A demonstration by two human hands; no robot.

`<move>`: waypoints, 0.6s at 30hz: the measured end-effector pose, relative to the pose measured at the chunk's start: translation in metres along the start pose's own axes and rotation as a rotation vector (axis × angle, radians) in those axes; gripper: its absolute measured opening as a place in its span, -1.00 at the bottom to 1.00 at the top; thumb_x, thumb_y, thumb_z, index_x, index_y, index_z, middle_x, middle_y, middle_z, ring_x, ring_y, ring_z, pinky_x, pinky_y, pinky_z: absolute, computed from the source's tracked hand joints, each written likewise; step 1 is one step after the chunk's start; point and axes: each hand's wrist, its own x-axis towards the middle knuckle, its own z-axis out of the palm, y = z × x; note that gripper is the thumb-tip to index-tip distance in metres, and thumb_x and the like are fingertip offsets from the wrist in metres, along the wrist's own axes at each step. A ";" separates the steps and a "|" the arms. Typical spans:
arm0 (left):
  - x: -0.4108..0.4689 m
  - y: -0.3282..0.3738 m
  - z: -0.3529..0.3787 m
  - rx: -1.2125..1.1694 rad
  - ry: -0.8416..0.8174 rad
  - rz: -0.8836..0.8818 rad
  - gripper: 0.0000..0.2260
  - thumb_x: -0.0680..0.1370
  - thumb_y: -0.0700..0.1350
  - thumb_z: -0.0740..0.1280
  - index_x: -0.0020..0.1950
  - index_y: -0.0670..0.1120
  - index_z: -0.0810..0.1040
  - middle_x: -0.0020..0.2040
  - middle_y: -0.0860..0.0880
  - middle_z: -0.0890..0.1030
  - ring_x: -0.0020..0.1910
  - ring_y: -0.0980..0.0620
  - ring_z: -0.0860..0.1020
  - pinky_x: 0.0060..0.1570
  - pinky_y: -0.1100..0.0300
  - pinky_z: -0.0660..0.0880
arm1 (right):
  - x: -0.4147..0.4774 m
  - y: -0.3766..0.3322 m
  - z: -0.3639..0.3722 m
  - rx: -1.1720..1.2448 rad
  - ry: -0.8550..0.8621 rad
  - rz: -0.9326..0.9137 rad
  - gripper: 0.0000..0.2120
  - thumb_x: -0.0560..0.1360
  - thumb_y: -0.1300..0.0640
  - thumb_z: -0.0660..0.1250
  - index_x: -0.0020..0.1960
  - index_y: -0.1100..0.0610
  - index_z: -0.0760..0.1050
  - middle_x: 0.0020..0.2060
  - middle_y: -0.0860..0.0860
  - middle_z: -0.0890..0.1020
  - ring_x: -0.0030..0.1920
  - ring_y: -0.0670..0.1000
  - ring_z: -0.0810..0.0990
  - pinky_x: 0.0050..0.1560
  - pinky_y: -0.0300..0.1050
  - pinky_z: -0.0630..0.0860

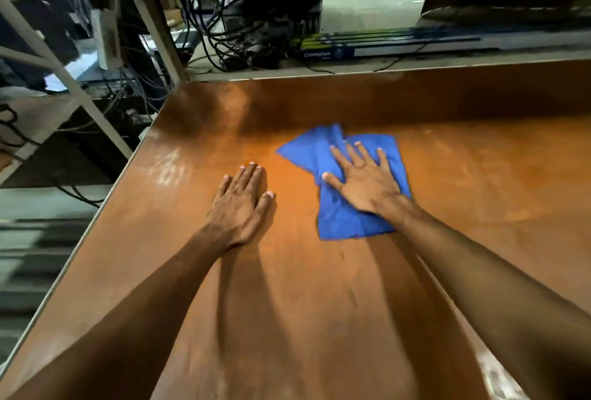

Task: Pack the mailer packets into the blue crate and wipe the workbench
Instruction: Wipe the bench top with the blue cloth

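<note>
Both hands flat on the workbench [319, 303], palms down.

Right hand [367, 182]: fingers [359, 156] spread wide, pressed on top of the blue cloth [339, 217]. Not pinching, just holding it down with the palm. Cloth is rumpled; it sticks out past the fingertips on the far side, past the thumb toward the left hand, and a bigger flap trails back beside the wrist.

Left hand [241, 201]: fingers close together, thumb angled out toward the cloth. Bare wood under it. Thumb tip is near the cloth's nearest edge but not touching.

Edges:
- Left bench edge runs diagonally, well apart from the left hand's little finger; pale trim strip along it.
- Far edge is well beyond both sets of fingertips, straight, with a light strip.
- Right of the right hand's little finger the top keeps going out of frame, edge not visible.

Open room: bare brown surface all round both hands, ahead of the fingertips, outboard of each hand and back along the forearms.

Beyond the far edge: cable tangle [243, 15] and a long blue box [367, 49]. White frame [64, 79] off the left edge.

Mailer packets and blue crate not in view. Picture is motion-blurred at the margins.
</note>
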 end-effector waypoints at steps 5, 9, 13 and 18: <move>0.063 -0.015 0.003 0.017 0.007 0.013 -0.31 0.57 0.28 -0.12 0.62 -0.06 0.01 0.62 -0.02 0.02 0.59 0.04 -0.06 0.54 0.01 -0.10 | 0.047 0.036 0.001 -0.001 0.045 0.062 -0.33 0.55 -0.39 -0.12 0.58 -0.16 -0.06 0.59 -0.03 0.06 0.58 0.01 -0.04 0.51 0.24 -0.13; 0.112 -0.020 0.001 0.041 0.012 0.020 -0.37 0.62 0.26 -0.06 0.62 -0.03 0.00 0.62 0.00 0.01 0.59 0.05 -0.05 0.55 0.03 -0.10 | 0.098 0.036 -0.003 0.012 0.073 0.235 -0.35 0.56 -0.34 -0.08 0.58 -0.11 0.00 0.58 0.02 0.10 0.58 0.05 -0.03 0.50 0.25 -0.12; 0.153 -0.012 0.005 0.043 0.008 0.013 -0.37 0.63 0.25 -0.04 0.62 -0.04 0.01 0.62 0.00 0.02 0.59 0.05 -0.05 0.54 0.01 -0.10 | 0.137 0.019 0.000 0.034 0.015 0.029 -0.39 0.58 -0.33 -0.09 0.58 -0.19 -0.07 0.59 -0.09 0.00 0.58 -0.05 -0.10 0.53 0.16 -0.19; 0.197 -0.007 0.011 0.030 0.007 -0.013 -0.32 0.60 0.31 -0.04 0.62 -0.04 -0.01 0.62 0.04 0.00 0.59 0.08 -0.07 0.55 0.03 -0.11 | 0.211 0.032 -0.003 0.075 -0.007 0.286 -0.36 0.59 -0.34 -0.13 0.59 -0.12 -0.11 0.59 0.00 -0.07 0.58 0.06 -0.14 0.48 0.28 -0.26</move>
